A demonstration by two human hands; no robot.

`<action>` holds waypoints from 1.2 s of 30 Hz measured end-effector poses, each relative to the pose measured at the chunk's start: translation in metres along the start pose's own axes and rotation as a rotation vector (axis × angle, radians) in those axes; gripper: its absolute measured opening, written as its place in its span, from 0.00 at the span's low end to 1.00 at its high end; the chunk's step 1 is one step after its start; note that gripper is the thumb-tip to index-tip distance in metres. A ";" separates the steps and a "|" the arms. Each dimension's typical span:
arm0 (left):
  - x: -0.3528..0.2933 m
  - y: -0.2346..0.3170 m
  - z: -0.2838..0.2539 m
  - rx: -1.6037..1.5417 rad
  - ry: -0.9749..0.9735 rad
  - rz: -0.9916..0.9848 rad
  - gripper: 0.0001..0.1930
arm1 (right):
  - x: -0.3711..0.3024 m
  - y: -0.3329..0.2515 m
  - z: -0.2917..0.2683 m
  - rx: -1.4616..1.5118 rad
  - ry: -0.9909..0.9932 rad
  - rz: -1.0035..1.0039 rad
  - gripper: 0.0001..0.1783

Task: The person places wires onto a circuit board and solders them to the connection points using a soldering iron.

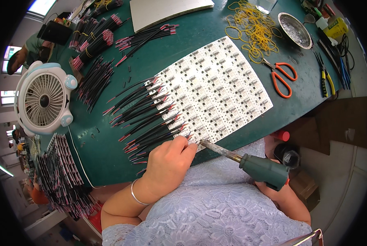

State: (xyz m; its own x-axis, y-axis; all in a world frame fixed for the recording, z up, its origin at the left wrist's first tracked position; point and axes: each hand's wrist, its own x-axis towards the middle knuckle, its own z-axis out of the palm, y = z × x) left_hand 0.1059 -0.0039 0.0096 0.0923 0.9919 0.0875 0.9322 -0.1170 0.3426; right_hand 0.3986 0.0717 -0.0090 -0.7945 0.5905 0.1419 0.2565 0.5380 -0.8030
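Note:
A white panel of small circuit boards (216, 88) lies on the green table, with rows of dark parts across it. Along its left edge, several black cables (148, 119) with red and blue wire ends reach out to the left. My left hand (169, 162) is closed at the panel's near corner, pinching a black cable whose end is mostly behind my fingers. In my right hand (273, 190) is a soldering iron (261, 169) with a green handle. Its tip touches or hovers just over the panel's near corner, beside my left fingertips; I cannot tell which.
Left stand a white-and-blue fan (44, 100) and bundled cables (94, 47). Yellow rubber bands (255, 26), a metal bowl (295, 30), orange-handled scissors (282, 78) and pliers (325, 78) lie at right. A flat white stack (171, 12) lies at the back. Another person (30, 51) sits far left.

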 end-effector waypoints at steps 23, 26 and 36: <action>0.009 -0.027 -0.038 -0.124 -0.099 0.033 0.10 | 0.049 0.014 0.000 0.970 0.624 0.319 0.26; 0.024 -0.083 -0.077 0.072 0.308 -0.055 0.07 | 0.057 0.018 -0.004 0.954 0.648 0.307 0.25; 0.125 -0.200 -0.082 0.199 0.273 -0.072 0.23 | 0.102 0.021 -0.016 1.023 0.706 0.333 0.24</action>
State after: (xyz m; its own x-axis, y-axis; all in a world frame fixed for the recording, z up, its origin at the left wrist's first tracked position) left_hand -0.0971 0.1395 0.0284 -0.0486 0.9442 0.3258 0.9853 -0.0082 0.1707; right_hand 0.3319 0.1524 -0.0024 -0.2311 0.9644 -0.1284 -0.4007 -0.2145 -0.8907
